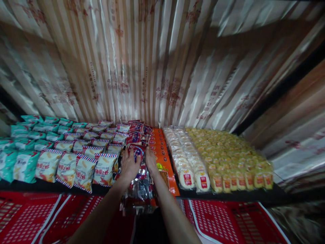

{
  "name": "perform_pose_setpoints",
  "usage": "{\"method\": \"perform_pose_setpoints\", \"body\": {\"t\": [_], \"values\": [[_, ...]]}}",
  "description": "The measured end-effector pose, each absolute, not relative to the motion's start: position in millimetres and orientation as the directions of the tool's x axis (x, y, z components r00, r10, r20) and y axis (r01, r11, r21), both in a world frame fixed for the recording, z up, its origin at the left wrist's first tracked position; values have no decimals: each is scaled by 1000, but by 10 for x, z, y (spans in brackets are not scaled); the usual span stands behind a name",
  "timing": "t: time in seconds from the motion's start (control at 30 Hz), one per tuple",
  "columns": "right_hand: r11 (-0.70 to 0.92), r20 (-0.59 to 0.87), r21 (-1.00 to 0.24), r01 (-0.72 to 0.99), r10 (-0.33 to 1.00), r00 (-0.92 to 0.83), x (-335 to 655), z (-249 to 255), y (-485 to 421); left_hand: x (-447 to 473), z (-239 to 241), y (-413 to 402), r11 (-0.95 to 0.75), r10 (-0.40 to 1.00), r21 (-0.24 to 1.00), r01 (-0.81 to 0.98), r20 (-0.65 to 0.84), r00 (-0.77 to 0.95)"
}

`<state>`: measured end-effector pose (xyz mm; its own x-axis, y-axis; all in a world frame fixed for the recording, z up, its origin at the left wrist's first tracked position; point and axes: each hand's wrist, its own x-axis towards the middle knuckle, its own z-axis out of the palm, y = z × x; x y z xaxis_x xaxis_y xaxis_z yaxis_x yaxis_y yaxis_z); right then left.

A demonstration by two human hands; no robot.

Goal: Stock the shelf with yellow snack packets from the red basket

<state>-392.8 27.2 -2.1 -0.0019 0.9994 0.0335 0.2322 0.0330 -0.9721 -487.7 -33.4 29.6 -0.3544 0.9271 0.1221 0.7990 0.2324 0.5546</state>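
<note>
A stack of dark red and purple snack packets (138, 151) lies on the black shelf in front of me. My left hand (130, 165) is on the stack's left side, its fingers spread over the printed top packet. Along the right side my right hand (151, 161) presses in, so the packets are gripped between both hands. Shiny packet ends (139, 193) stick out between my wrists past the shelf's front edge. More of the same packets (135, 127) are piled behind. An orange display sheet (158, 144) runs next to my right hand.
To the left stand rows of white striped snack bags (83, 171) and teal bags (26, 166). Round wrapped crackers (186, 176) and yellow wrapped snacks (236, 178) fill the right. Red baskets (228, 217) are below the shelf. Corrugated, foil-like sheeting (142, 67) rises behind.
</note>
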Motion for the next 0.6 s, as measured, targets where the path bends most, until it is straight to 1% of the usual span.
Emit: {"method": "perform_pose_setpoints", "body": {"t": [0.13,0.27,0.43,0.53,0.6], "values": [[48,51,-971,234,999,9,-4040,-7,287,-4898,357,-340,244,934,536,808,94,-344],[68,66,-968,243,998,-17,-4088,0,289,-4888,387,-372,255,930,501,827,108,-352],[37,41,-968,248,999,11,-4006,1,309,-4854,344,-407,222,924,464,858,181,-337],[26,43,-973,230,997,71,-3926,-7,399,-4850,313,-413,219,915,434,874,221,-339],[47,67,-978,203,993,94,-3881,-14,512,-4850,298,-412,229,911,410,883,229,-343]]}}
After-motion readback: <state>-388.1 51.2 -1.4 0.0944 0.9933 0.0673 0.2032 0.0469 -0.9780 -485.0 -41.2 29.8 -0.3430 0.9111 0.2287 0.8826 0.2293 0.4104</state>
